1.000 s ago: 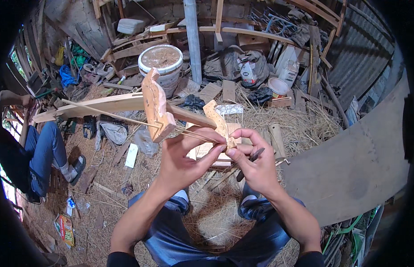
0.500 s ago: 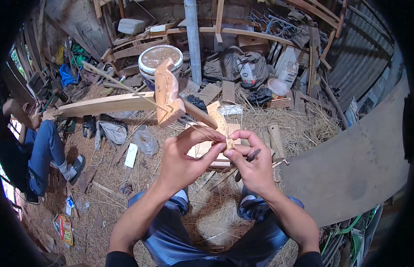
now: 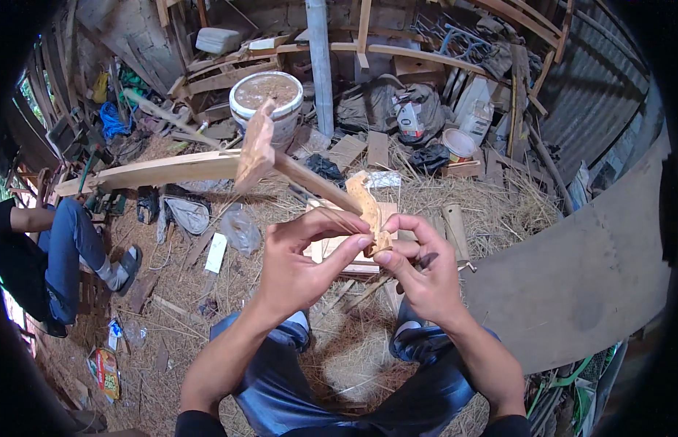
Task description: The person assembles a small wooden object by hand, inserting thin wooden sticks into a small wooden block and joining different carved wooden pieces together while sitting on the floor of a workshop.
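A carved wooden frame (image 3: pixel 317 180) slants away from me, its bar joining a wavy far end piece (image 3: pixel 255 149) to a curved near end piece (image 3: pixel 363 195) dotted with small holes. My left hand (image 3: pixel 299 266) pinches a thin pale strip (image 3: pixel 331 211) against the foot of the near piece. My right hand (image 3: pixel 422 277) grips that same foot between thumb and forefinger. A slim dark tool (image 3: pixel 428 258) lies across its curled fingers, mostly hidden. The two hands' fingertips nearly meet. Beyond the far piece stretches a long pale strip (image 3: pixel 167 115), blurred.
Below the frame sits a flat wooden block (image 3: pixel 361 268) on straw. A person (image 3: pixel 69 247) sits at left beside a long plank (image 3: pixel 149 173). Farther back stand a full bucket (image 3: pixel 267 91) and a post (image 3: pixel 319 65). A large grey board (image 3: pixel 572 269) lies at right.
The frame has turned a little, its far end swinging left and the near piece shifting slightly right. The long pale strip has swayed. The seated person's arm has lowered. Both my hands keep their pinch.
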Tool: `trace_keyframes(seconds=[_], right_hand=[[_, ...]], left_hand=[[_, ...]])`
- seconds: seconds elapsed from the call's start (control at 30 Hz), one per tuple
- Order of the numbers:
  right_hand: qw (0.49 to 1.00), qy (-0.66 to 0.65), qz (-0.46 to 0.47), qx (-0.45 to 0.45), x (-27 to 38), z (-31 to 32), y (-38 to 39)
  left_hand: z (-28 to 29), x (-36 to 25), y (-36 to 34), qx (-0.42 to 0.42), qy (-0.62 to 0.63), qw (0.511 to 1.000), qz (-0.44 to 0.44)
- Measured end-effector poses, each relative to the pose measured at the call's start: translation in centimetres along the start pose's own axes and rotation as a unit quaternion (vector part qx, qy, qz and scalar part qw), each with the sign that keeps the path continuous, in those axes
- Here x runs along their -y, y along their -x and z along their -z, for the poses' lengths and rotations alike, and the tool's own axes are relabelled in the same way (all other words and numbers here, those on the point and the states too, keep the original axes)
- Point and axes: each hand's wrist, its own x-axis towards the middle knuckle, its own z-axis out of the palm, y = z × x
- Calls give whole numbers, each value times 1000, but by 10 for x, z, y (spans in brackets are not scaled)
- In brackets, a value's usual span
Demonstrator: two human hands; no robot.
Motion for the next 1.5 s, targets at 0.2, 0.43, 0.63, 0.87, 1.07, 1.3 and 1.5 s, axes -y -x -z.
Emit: trace_keyframes(seconds=[0.2, 0.43, 0.63, 0.87, 1.07, 1.3, 1.5], right_hand=[[1000, 24, -10, -5, 4, 0, 1], [1000, 20, -2, -4, 3, -1, 2], [1000, 10, -3, -2, 2, -3, 2], [1000, -4, -2, -4, 0, -4, 2], [1000, 18, -17, -12, 6, -6, 3], [1000, 4, -4, -16, 0, -6, 4], [999, 18, -33, -15, -7, -3, -4]], left_hand=[[0, 1, 0, -5, -22, 1000, -16], [4, -1, -1, 8, -39, 999, -27], [6, 3, 0, 13, -53, 997, -60], [7, 1, -2, 23, -61, 996, -53], [5, -2, -2, 13, -39, 999, -14], [4, -2, -2, 25, -45, 998, -23], [1, 8, -4, 32, -22, 996, 81]])
